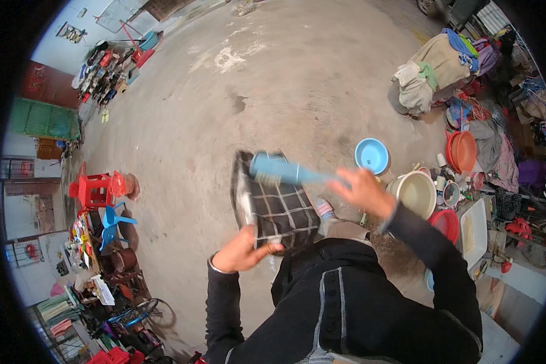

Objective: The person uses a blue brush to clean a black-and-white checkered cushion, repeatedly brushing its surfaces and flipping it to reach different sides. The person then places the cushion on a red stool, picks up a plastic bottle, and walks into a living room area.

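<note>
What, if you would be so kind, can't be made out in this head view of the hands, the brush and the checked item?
- Blue brush: motion-blurred, so its bristles are unclear.
- Right hand: blurred; its finger grip on the handle is indistinct.
- Checked item: its lower edge is hidden by the left hand and the dark jacket, so its kind is uncertain.
- Basins at right: contents too small to tell.

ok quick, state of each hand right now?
Left hand: closed on the lower edge of the dark checked cloth item.
Right hand: closed on the handle of the light blue plastic brush, its head against the cloth.
</note>
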`<state>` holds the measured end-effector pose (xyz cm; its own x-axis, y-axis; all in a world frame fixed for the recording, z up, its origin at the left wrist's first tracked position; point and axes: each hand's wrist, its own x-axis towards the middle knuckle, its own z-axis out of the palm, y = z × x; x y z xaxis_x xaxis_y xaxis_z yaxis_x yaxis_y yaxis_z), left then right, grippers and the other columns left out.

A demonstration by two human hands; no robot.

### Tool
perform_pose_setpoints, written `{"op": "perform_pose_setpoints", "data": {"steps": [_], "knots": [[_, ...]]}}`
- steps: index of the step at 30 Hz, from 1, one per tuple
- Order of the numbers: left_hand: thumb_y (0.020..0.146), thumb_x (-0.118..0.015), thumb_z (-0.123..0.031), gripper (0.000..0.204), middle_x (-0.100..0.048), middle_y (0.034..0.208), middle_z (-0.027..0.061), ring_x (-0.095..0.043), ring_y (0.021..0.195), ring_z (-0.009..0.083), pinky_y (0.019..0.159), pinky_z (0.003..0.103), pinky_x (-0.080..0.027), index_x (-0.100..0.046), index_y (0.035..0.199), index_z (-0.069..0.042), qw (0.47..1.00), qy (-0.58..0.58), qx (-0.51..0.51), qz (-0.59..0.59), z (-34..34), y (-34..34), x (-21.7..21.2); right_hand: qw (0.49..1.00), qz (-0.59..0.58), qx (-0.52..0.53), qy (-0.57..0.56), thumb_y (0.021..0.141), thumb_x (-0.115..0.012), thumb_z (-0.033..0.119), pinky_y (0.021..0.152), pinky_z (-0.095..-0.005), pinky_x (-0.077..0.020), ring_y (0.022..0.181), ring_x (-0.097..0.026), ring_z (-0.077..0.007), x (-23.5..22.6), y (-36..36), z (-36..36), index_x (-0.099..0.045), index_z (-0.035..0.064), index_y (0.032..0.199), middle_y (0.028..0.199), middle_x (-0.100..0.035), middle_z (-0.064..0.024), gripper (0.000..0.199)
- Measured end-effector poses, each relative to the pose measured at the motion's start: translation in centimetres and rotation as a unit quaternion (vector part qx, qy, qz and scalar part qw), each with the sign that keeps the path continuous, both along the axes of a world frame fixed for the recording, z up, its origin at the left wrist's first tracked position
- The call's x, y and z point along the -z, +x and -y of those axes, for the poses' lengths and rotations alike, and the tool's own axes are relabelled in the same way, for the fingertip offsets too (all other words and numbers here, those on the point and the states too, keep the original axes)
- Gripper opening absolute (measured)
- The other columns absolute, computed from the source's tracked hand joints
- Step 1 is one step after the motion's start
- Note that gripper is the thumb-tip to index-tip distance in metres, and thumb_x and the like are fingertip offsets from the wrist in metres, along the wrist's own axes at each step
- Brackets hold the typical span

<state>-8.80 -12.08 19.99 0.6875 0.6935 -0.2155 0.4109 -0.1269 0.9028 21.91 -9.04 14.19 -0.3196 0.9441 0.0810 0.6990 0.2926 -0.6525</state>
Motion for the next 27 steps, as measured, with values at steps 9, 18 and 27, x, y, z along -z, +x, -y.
{"op": "perform_pose_setpoints", "data": {"steps": [9,18,27], "knots": [[0.079,-0.064,-0.008,0.019,-0.063,0.094,0.0159,-0.059,0.088,0.0314,0.079,0.037,-0.046,-0.061,0.097,-0.001,0.990,-0.090,-0.105,0.011,0.3,-0.2,0.3,0.982,-0.127,0.119,0.075,0.084,-0.060,0.026,0.042,-0.0346,-0.0346,0.043,-0.048,-0.0265,-2.4,5.5,-2.8,-0.053,0.0023,0.064,0.050,-0.043,-0.0145,0.031],[0.080,-0.065,-0.012,0.025,-0.058,0.103,0.0176,-0.052,0.099,0.0383,0.085,0.040,-0.042,-0.059,0.102,-0.002,0.998,0.035,-0.021,0.049,0.6,2.3,0.0,0.997,0.026,-0.005,0.070,0.081,-0.063,0.034,0.042,-0.0361,-0.0390,0.043,-0.051,-0.0298,1.2,2.4,-4.3,-0.056,0.0068,0.064,0.048,-0.046,-0.0155,0.034],[0.073,-0.071,-0.008,0.032,-0.061,0.103,0.0162,-0.057,0.096,0.0322,0.084,0.038,-0.044,-0.061,0.104,-0.003,0.973,0.230,0.013,0.015,0.0,3.5,2.9,0.846,-0.390,0.186,-0.311,0.087,-0.056,0.045,0.034,-0.0178,-0.0192,0.039,-0.031,0.0007,1.6,2.0,-4.3,-0.053,0.0080,0.087,0.054,-0.045,0.0051,0.037]]}}
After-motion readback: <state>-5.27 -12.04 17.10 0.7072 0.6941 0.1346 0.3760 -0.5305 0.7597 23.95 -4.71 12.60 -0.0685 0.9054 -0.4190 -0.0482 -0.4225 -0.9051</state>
